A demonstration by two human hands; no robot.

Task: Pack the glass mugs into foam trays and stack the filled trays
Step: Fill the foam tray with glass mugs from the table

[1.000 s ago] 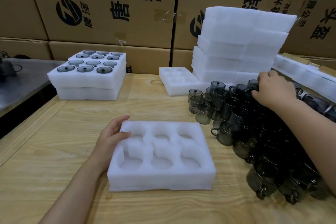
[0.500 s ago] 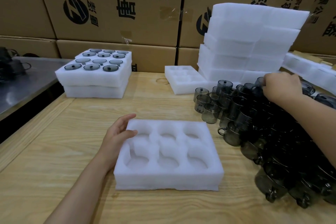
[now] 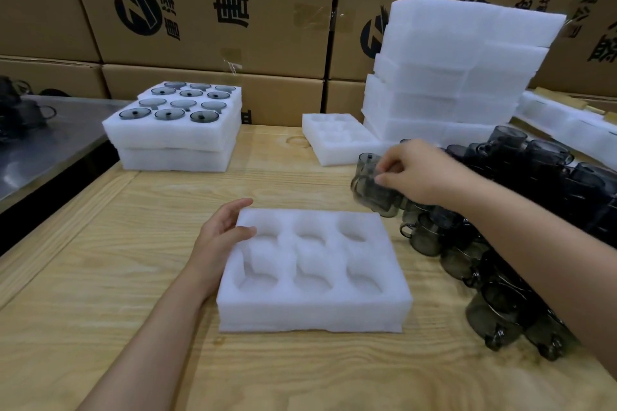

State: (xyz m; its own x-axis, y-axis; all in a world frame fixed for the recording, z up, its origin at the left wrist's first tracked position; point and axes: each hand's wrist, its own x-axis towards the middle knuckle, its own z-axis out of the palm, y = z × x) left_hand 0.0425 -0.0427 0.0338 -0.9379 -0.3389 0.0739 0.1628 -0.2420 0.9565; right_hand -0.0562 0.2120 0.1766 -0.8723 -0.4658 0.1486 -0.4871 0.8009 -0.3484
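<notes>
An empty white foam tray [image 3: 314, 314] with round pockets lies in front of me on the wooden table. My left hand [image 3: 220, 237] rests against its left edge, thumb on the top rim, fingers relaxed. A pile of smoky glass mugs [image 3: 500, 243] covers the table's right side. My right hand [image 3: 414, 173] grips smoky glass mugs [image 3: 370, 187], blurred, above the table just beyond the tray's far right corner. How many it holds I cannot tell.
Two stacked foam trays [image 3: 173, 140], the top one filled with mugs, stand at the far left. A tall stack of foam trays [image 3: 457, 77] and one empty tray [image 3: 337, 140] sit at the back. Cardboard boxes [image 3: 207, 10] wall the rear. A metal counter [image 3: 43, 143] is left.
My right hand has left the back of the mug pile and moved left toward the tray, now holding mugs. My left hand has stayed at the tray's left edge.
</notes>
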